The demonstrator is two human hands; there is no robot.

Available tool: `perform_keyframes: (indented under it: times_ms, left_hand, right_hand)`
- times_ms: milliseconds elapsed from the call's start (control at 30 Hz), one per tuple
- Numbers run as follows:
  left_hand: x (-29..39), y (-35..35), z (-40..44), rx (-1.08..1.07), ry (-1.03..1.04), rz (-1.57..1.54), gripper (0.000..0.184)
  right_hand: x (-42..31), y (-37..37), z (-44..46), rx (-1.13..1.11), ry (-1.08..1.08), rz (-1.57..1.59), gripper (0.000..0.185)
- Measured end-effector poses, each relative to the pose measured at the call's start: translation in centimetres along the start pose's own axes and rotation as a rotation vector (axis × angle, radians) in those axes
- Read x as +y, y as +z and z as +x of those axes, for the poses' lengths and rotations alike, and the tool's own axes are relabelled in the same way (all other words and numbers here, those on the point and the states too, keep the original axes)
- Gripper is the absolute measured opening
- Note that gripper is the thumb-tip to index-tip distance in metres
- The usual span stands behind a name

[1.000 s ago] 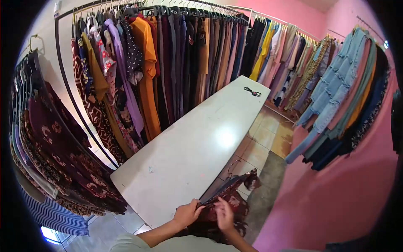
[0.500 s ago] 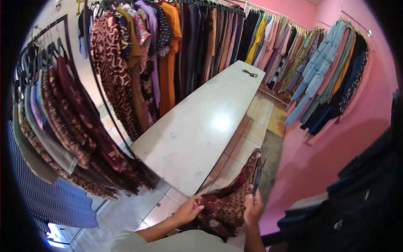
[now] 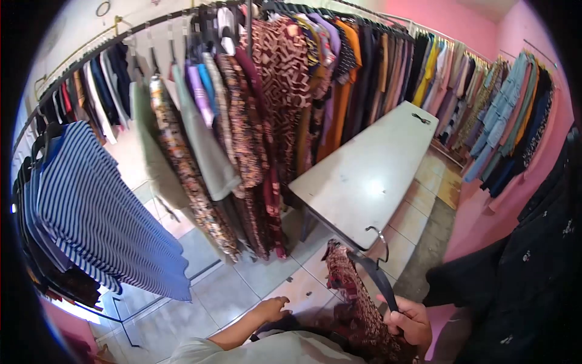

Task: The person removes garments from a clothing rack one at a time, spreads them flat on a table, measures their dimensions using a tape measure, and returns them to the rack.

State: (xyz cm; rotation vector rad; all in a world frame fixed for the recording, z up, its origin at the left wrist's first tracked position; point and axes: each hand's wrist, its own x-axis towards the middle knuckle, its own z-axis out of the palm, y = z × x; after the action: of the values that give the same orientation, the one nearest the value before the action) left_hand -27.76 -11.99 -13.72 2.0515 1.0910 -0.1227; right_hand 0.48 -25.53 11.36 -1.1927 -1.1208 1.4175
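My right hand [image 3: 409, 321] grips the black clothes hanger [image 3: 377, 276] by one arm, at the lower right. Its metal hook points up and away from me. On the hanger is a dark red and brown patterned garment [image 3: 364, 306], which drapes down towards my body; its lower part runs out of view. My left hand [image 3: 273, 308] is off the garment, over the tiled floor just left of it, fingers partly stretched out and nothing in them.
A long white table [image 3: 364, 182] stands ahead. Clothes racks line the left and back, with a blue striped garment [image 3: 103, 206] nearest on the left. Dark clothes [image 3: 509, 273] hang close on my right, beside a pink wall [image 3: 533, 194].
The view has swung left, bringing more of the left rack in. My left hand has let go of the garment. The hanger, still in my right hand, has come nearer, its hook showing clearly.
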Motion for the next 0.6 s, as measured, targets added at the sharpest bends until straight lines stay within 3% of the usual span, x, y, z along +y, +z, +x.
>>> perform_keyframes:
  times_ms: [67, 133, 267, 400, 467, 600]
  left_hand:
    - [-3.9, 0.2, -1.5, -0.072, -0.061, 0.104, 0.054]
    - [-8.1, -0.2, -3.2, -0.046, -0.080, 0.086, 0.057]
    - [-17.5, -2.4, -8.6, 0.055, -0.169, 0.022, 0.059]
    - [-27.7, -5.0, -15.2, 0.044, -0.304, 0.063, 0.062]
    - [-31.9, -5.7, -18.6, 0.059, -0.456, 0.033, 0.063]
    - [-41.0, -4.9, -22.3, 0.039, -0.535, -0.016, 0.068]
  right_hand:
    - [-1.6, 3.7, 0.5, -0.047, 0.019, -0.008, 0.044]
    - [-2.7, 7.0, 1.5, -0.153, 0.116, 0.042, 0.045]
    - [-4.4, 14.6, 5.2, -0.337, 0.084, 0.026, 0.048]
    - [-7.7, 23.1, 9.7, -0.355, 0.139, 0.012, 0.044]
    - [-9.2, 26.7, 12.6, -0.381, 0.050, -0.011, 0.048]
    - [-12.1, 33.1, 18.5, -0.460, -0.223, 0.065, 0.043]
